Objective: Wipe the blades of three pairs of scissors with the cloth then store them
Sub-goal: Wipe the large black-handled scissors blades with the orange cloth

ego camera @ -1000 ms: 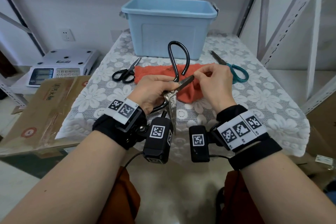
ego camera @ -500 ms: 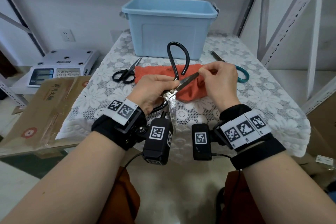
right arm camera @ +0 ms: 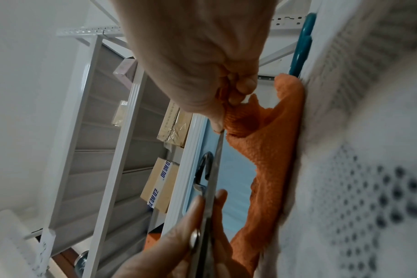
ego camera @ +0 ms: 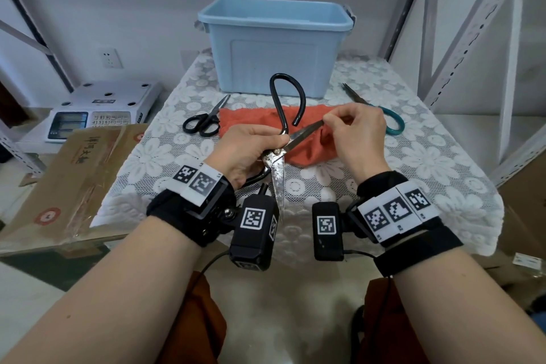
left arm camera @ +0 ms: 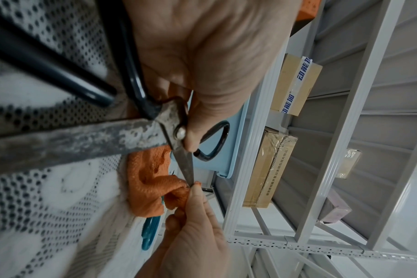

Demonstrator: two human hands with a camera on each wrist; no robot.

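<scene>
The left hand (ego camera: pixel 245 151) grips the large scissors (ego camera: pixel 277 174) at the pivot, blades spread above the table (ego camera: pixel 428 162). Only the wrist views show the right hand (left arm camera: pixel 193 231) pinching the orange cloth (right arm camera: pixel 269 150) around one blade's tip.

Blue "动能加" tape — on a shelved carton (left arm camera: pixel 295 82)

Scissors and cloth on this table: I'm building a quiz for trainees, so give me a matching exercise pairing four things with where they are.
1. large scissors
2. black-handled scissors
3. teal-handled scissors
4. orange cloth

A. on the table, left of the cloth
B. pinched against a blade tip by the right hand
C. on the table, behind the right hand
D. gripped open in the left hand

Pairs: 1-D, 2-A, 3-C, 4-B
</scene>
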